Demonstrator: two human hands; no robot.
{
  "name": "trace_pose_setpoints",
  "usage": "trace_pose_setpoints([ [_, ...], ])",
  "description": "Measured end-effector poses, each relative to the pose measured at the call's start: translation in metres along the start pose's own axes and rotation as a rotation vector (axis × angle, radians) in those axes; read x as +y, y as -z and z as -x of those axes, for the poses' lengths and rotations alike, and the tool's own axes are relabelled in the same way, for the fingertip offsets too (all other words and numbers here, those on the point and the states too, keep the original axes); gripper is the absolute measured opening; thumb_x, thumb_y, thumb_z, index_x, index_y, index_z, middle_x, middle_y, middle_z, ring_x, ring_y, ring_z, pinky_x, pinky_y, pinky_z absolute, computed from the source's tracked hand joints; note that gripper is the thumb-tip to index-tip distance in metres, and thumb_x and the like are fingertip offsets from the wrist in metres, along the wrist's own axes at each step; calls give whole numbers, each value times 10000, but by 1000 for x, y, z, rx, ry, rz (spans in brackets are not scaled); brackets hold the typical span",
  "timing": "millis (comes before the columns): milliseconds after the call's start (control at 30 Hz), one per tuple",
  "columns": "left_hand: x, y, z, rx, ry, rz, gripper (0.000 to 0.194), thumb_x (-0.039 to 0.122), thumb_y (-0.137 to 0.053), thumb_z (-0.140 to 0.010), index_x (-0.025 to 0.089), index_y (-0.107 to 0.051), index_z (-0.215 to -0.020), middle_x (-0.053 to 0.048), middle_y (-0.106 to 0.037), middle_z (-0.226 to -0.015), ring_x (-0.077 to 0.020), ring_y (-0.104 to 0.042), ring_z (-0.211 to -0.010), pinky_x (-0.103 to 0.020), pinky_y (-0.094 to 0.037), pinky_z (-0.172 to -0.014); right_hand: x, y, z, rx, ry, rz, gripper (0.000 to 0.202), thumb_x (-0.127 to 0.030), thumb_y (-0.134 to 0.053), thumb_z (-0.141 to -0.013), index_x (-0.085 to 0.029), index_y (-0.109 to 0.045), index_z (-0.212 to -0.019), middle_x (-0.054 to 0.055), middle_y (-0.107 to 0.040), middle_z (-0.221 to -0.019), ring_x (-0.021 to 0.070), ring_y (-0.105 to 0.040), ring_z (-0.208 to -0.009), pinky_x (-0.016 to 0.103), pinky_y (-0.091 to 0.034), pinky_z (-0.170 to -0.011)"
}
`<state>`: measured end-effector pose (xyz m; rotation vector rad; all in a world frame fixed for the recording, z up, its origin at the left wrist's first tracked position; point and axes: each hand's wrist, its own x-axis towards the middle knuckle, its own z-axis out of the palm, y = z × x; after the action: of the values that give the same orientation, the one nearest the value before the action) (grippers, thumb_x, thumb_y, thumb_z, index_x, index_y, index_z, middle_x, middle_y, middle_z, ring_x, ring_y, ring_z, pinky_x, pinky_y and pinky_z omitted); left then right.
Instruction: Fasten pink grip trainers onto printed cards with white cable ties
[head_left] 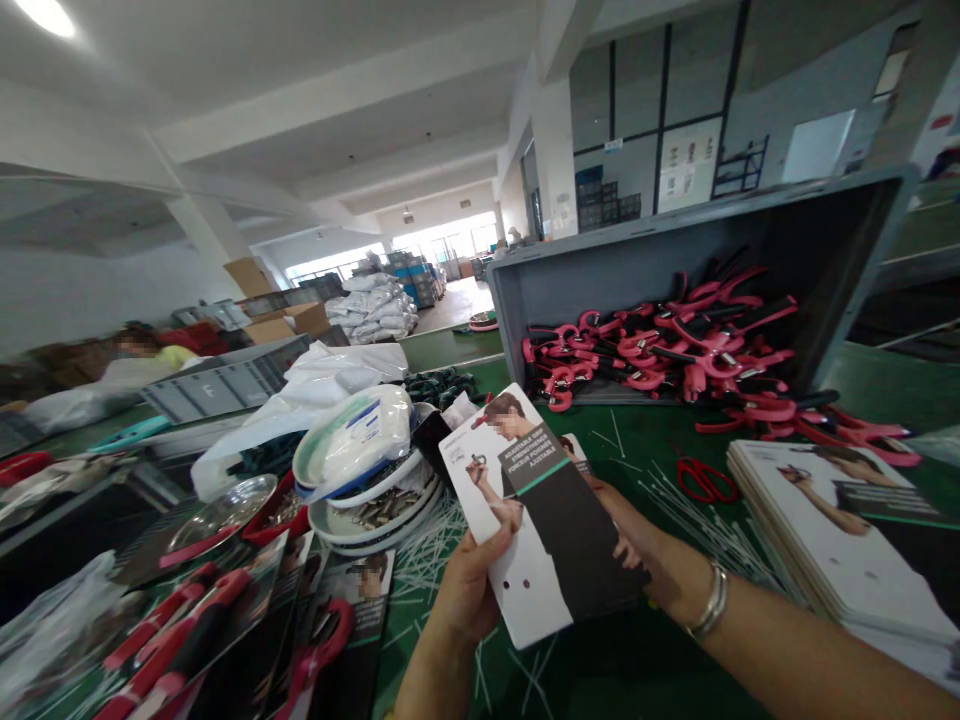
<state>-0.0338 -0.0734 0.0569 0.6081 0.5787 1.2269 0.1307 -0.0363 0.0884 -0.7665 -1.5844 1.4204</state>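
Observation:
A printed backing card (487, 510), white and dark grey with a green stripe, is tilted up in front of me between both hands. My left hand (471, 585) pinches its lower left edge, thumb on the face. My right hand (637, 540) is closed at the card's right edge, its fingers partly hidden behind it. The corner of another card (576, 452) shows behind the first. Two punched holes are visible near the lower end. To the right lies a stack of similar cards (817, 530). White cable ties (697, 530) and red-handled scissors (706, 482) lie beside my right hand.
A grey crate (825, 300) on its side spills pink-and-black hand grips (660, 345) onto the green table. Stacked bowls (375, 510) of small metal parts and a plastic bag (367, 430) stand left. Carded hand grips (187, 640) lie front left. Another person (172, 355) is far left.

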Motion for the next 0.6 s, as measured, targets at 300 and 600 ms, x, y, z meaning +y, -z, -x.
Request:
trace_pose_setpoints([
  [300,-8,-6,3,150,34,-100,481,270,-832,-534,122,-663,-959,-69,-703,-753,-215,-665,-674,-285,-494,-625,-7,7,8,57,12,-206,693,-670,-167,-869,-202,-527,-1232,95,-636,-1088,241,-603,-971,388,-501,-741],
  [600,-1,-10,1,193,-73,-326,405,328,-761,-645,136,-654,-985,-66,-704,-767,-194,-644,-662,-290,-482,-633,-15,24,-1,193,609,977,274,-333,-568,-833,-277,-628,-1095,70,-593,-1197,247,-498,-1102,426,-332,-919],
])
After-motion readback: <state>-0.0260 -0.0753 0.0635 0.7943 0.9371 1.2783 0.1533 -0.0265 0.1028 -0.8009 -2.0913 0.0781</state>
